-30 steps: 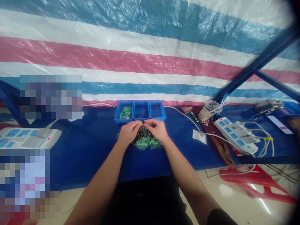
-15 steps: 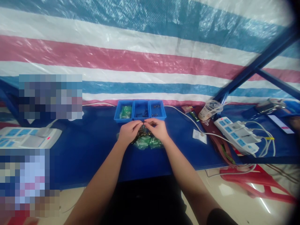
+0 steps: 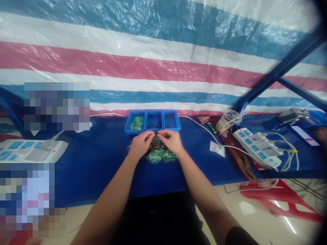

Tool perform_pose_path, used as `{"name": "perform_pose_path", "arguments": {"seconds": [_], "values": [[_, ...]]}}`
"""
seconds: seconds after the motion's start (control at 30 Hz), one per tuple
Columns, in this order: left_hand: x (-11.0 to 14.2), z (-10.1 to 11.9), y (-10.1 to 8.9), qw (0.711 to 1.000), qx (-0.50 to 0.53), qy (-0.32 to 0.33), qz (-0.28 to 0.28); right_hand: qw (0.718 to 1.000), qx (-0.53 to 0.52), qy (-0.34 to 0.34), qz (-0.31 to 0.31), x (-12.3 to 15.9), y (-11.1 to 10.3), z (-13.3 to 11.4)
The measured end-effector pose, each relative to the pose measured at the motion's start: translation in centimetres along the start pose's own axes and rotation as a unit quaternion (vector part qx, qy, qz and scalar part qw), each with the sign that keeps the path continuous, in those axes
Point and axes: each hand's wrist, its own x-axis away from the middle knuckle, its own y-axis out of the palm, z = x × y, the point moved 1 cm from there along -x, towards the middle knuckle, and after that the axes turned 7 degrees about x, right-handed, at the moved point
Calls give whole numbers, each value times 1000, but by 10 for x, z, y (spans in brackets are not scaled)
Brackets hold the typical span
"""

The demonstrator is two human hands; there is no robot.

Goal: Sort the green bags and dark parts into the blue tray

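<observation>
My left hand (image 3: 141, 143) and my right hand (image 3: 171, 139) meet at the fingertips, each in a closed pinch. Whatever lies between the fingers is too small to make out. Under them is a heap of small brass-coloured metal parts (image 3: 155, 144), partly covered by the hands. Green-tinted clear plastic packets (image 3: 157, 155) lie on the near side of that heap. Just beyond my fingers stand three joined blue bins. The left bin (image 3: 127, 128) has green packets in it, the middle bin (image 3: 153, 115) a few dark pieces, the right bin (image 3: 171, 129) small metal parts.
A white power strip (image 3: 255, 148) with plugs and cables sits at the right, near a clear plastic cup (image 3: 228, 120) and a brown strap bag (image 3: 227, 141). Another power strip (image 3: 60, 149) lies at the left. A small white packet (image 3: 217, 149) rests right of my hands.
My hands stay pinched together over the heap, with hardly any finger movement. The view has shifted very slightly.
</observation>
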Motion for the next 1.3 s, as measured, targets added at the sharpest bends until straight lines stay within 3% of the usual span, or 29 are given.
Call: {"name": "perform_pose_path", "arguments": {"seconds": [0.27,0.67,1.13,1.3], "values": [[1,2,-1,998,22,-40,-41,1000,-1,-6,4,0,-1,-5],[1,1,1,1000,2,1,8,1000,10,-11,8,1,-2,-2],[0,3,-1,1000,4,-10,-24,999,28,-19,6,2,-2,-9],[1,3,0,1000,3,-18,2,999,30,-17,14,1,-3,-7]]}}
